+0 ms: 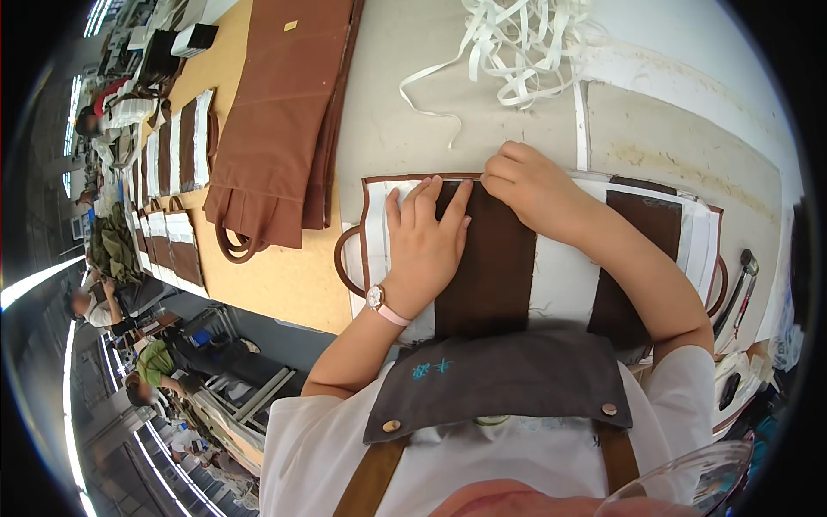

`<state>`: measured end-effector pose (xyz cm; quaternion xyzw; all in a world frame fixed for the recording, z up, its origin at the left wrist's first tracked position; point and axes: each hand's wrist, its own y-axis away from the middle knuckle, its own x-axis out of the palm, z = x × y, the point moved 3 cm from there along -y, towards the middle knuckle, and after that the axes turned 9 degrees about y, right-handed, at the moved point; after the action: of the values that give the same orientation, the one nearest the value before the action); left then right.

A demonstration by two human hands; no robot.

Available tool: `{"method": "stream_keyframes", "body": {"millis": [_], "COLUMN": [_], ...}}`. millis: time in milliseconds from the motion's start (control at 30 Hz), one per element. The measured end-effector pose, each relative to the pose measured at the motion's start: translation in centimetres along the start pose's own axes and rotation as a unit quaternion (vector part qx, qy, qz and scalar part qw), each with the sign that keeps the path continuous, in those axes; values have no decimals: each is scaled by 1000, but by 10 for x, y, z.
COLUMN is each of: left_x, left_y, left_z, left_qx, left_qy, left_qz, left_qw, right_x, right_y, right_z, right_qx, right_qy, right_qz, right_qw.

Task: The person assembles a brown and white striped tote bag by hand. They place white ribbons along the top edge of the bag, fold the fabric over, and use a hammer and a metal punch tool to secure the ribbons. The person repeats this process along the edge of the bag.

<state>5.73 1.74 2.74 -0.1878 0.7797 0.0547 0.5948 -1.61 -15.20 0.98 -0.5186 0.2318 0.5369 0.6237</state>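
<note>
A brown bag piece (487, 258) with broad white strips lies flat on the table in front of me. Its long far edge has a narrow reddish-brown border, and a brown loop handle (340, 263) sticks out at its left end. My left hand (422, 246), with a watch at the wrist, rests on the piece with fingers spread toward that far edge. Just right of those fingertips, my right hand (530, 185) is closed in a pinch at the border. Its curled fingers hide exactly what lies between them.
White narrow tape (525, 56) lies tangled beyond the bag piece. Folded brown bags (280, 112) are stacked to the left, with more striped pieces (185, 146) past them. A dark-handled tool (743, 284) lies at the right. Other people work at the far left.
</note>
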Motion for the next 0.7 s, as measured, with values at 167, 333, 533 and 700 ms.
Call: {"method": "stream_keyframes", "body": {"millis": [167,333,533,700], "left_x": [2,-4,4,3], "left_y": [-1,2,-5,-4], "left_z": [2,8,-9,-14], "left_qx": [-22,4,3,29], "left_qy": [9,-15,-41,9], "left_qz": [1,25,-2,24], "left_qw": [1000,1000,999,999], "right_x": [0,1,0,-15], "right_y": [1,7,3,15], "right_z": [15,12,16,-10], "right_qx": [-43,-9,55,170], "right_qy": [114,130,112,-32], "right_qz": [-5,-43,-41,-12], "right_qw": [992,991,991,985]}}
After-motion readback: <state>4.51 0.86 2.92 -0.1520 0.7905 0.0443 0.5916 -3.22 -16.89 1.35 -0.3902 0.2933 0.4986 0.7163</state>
